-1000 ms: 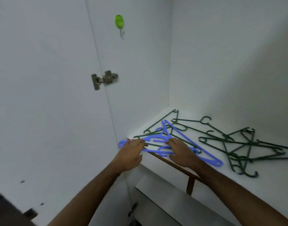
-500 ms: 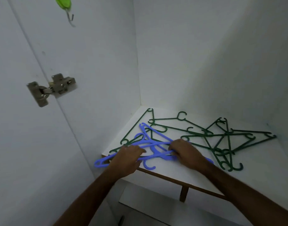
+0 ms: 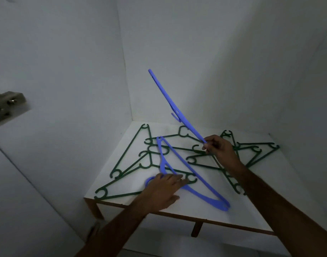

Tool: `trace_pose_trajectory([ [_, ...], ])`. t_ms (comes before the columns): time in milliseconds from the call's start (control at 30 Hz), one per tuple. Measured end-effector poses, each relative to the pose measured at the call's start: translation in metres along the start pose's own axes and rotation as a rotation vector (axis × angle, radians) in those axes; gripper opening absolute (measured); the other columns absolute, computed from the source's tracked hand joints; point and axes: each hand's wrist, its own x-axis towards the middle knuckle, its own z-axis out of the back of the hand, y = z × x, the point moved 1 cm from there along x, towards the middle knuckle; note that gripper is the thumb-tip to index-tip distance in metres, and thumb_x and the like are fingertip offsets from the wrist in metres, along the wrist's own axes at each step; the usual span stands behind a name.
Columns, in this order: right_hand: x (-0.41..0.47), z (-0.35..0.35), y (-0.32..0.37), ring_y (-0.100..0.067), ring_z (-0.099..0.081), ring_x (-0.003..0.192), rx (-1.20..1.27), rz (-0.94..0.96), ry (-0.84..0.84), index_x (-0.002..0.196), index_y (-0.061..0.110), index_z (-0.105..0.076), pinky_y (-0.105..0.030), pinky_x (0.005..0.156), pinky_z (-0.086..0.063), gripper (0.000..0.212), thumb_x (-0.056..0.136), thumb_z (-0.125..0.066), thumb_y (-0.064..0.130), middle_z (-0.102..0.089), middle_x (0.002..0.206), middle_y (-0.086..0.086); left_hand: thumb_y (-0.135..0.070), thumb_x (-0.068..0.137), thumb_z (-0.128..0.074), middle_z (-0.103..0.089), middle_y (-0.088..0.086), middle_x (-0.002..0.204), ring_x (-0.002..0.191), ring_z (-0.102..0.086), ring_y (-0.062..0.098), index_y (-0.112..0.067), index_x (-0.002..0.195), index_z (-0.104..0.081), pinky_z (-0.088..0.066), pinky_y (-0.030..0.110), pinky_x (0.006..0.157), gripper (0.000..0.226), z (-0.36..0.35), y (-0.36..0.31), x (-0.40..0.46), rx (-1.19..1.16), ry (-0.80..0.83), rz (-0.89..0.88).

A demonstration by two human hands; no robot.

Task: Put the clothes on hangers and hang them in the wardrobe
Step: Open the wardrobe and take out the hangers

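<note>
Step in hand, by my read: getting one hanger free of the pile, before any clothes; no clothes in frame.

Nearest, lower centre: left hand (image 3: 163, 190) lies flat, fingers straight and together, pressing the flat blue hanger (image 3: 186, 175) down on the white shelf (image 3: 255, 208), touching its hook end.

Just beyond, centre right: right hand (image 3: 219, 148) pinches one end of the lifted blue hanger (image 3: 172, 104), fingers curled round it; hanger tilts up toward upper centre, clear of the shelf.

Behind & around, mid frame: green hangers (image 3: 133, 160) tangled flat across the shelf to the wardrobe's back corner. Metal hinge (image 3: 5, 104) at left edge.

Next probably calls for lifting the raised hanger fully clear w/o snagging green hooks, then fetching a garment.

No brands, labels or writing readable.
</note>
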Motion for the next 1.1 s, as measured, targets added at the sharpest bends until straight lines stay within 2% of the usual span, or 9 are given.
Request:
trace_pose_trajectory([
  [167, 0.011, 0.046, -0.004, -0.019, -0.072, 0.082, -0.085, 0.006, 0.172, 0.103, 0.008, -0.068, -0.026, 0.079, -0.059, 0.02, 0.091, -0.066, -0.007, -0.074, 0.082, -0.004, -0.022, 0.094, -0.041, -0.06, 0.005, 0.135, 0.126, -0.053, 0.02, -0.02, 0.131, -0.057, -0.034, 0.045, 0.116, 0.04, -0.001, 0.024, 0.013, -0.1, -0.109, -0.107],
  [300, 0.019, 0.069, -0.009, -0.02, -0.071, 0.086, -0.342, 0.055, 0.306, 0.096, 0.018, -0.074, -0.026, 0.083, -0.056, 0.02, 0.086, -0.076, 0.0, -0.075, 0.092, -0.001, -0.014, 0.095, -0.06, -0.054, 0.008, 0.145, 0.137, -0.047, 0.022, -0.02, 0.12, -0.065, -0.036, 0.049, 0.116, 0.026, 0.011, 0.044, 0.016, -0.072, -0.113, -0.033],
  [400, 0.023, 0.067, -0.017, -0.005, -0.068, 0.084, -0.431, 0.063, 0.373, 0.093, 0.026, -0.074, -0.014, 0.079, -0.052, 0.023, 0.086, -0.077, 0.004, -0.074, 0.086, 0.005, -0.012, 0.084, -0.077, -0.049, 0.005, 0.151, 0.14, -0.045, 0.024, -0.028, 0.121, -0.065, -0.043, 0.05, 0.112, 0.042, 0.014, 0.045, 0.013, 0.051, -0.132, 0.042],
  [500, 0.031, 0.056, -0.033, 0.008, -0.064, 0.084, -0.485, 0.098, 0.401, 0.096, 0.025, -0.073, -0.006, 0.077, -0.045, 0.023, 0.087, -0.076, 0.004, -0.07, 0.091, 0.016, -0.018, 0.079, -0.081, -0.054, 0.0, 0.147, 0.135, -0.051, 0.02, -0.03, 0.128, -0.063, -0.042, 0.041, 0.111, 0.054, 0.015, 0.025, -0.007, 0.091, -0.131, 0.091],
  [600, 0.044, 0.04, -0.052, -0.002, -0.068, 0.086, -0.587, 0.19, 0.464, 0.099, 0.021, -0.075, -0.011, 0.084, -0.049, 0.023, 0.085, -0.078, 0.004, -0.074, 0.095, 0.006, -0.027, 0.071, -0.084, -0.065, 0.001, 0.132, 0.121, -0.061, 0.016, -0.029, 0.115, -0.068, -0.054, 0.035, 0.098, 0.046, 0.021, -0.003, -0.039, 0.145, -0.137, -0.015],
  [700, 0.058, 0.022, -0.063, -0.018, -0.067, 0.091, -0.74, 0.37, 0.588, 0.099, 0.011, -0.077, -0.025, 0.086, -0.051, 0.017, 0.085, -0.077, 0.002, -0.074, 0.099, -0.005, -0.029, 0.075, -0.072, -0.066, 0.0, 0.126, 0.117, -0.061, 0.018, -0.028, 0.108, -0.069, -0.054, 0.038, 0.093, 0.033, 0.025, -0.014, -0.064, 0.219, -0.176, -0.045],
  [800, 0.079, 0.004, -0.053, -0.021, -0.063, 0.102, -0.902, 0.498, 0.704, 0.101, 0.011, -0.074, -0.03, 0.092, -0.048, 0.016, 0.088, -0.072, 0.001, -0.072, 0.105, -0.005, -0.03, 0.081, -0.061, -0.065, 0.002, 0.125, 0.116, -0.058, 0.019, -0.027, 0.109, -0.065, -0.052, 0.038, 0.089, 0.028, 0.03, -0.015, -0.076, 0.304, -0.241, -0.011],
  [967, 0.096, -0.021, -0.048, -0.026, -0.059, 0.115, -1.095, 0.589, 0.783, 0.114, 0.016, -0.068, -0.04, 0.096, -0.051, 0.035, 0.083, -0.07, 0.0, -0.061, 0.126, -0.008, -0.027, 0.077, -0.07, -0.063, 0.002, 0.125, 0.111, -0.063, 0.019, -0.023, 0.123, -0.061, -0.052, 0.035, 0.088, 0.047, 0.036, 0.008, -0.085, 0.201, -0.238, 0.352],
  [1100, 0.057, -0.047, -0.038, -0.02, -0.036, 0.144, -1.039, 0.69, 1.022, 0.142, 0.017, -0.053, -0.037, 0.118, -0.031, 0.07, 0.079, -0.061, -0.011, -0.043, 0.154, -0.005, -0.062, 0.088, -0.024, -0.044, 0.003, 0.153, 0.138, -0.045, 0.021, -0.021, 0.152, -0.036, -0.035, 0.038, 0.112, 0.077, 0.018, 0.034, -0.106, -0.022, 0.022, 0.622],
])
